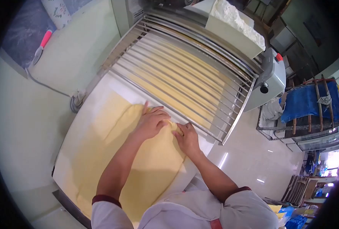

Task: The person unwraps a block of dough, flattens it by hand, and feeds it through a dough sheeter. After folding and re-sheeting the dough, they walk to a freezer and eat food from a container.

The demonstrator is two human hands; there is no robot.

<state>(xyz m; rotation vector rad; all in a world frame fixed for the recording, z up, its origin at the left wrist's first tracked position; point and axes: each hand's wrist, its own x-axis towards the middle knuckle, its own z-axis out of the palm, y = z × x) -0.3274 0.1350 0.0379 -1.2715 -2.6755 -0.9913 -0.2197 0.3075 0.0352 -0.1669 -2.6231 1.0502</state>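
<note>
A wide, thin sheet of yellow dough (150, 160) lies on the white belt in front of me, with a folded or overlapping edge along its far side. My left hand (153, 121) rests at that far edge, fingers curled around the dough and one finger stretched outward. Close beside it, my right hand (187, 139) pinches the same edge between thumb and fingers. A small gathered bit of dough shows between the two hands. Their fingertips are partly hidden by the dough and by each other.
A metal bar guard (184, 82) covers more dough beyond my hands. A flour bin (236, 26) sits above the rollers, beside a grey machine housing (272, 74) with a red button. At left, a pink-handled scraper (43, 44) lies on a ledge. A rack with blue cloth (301, 101) stands right.
</note>
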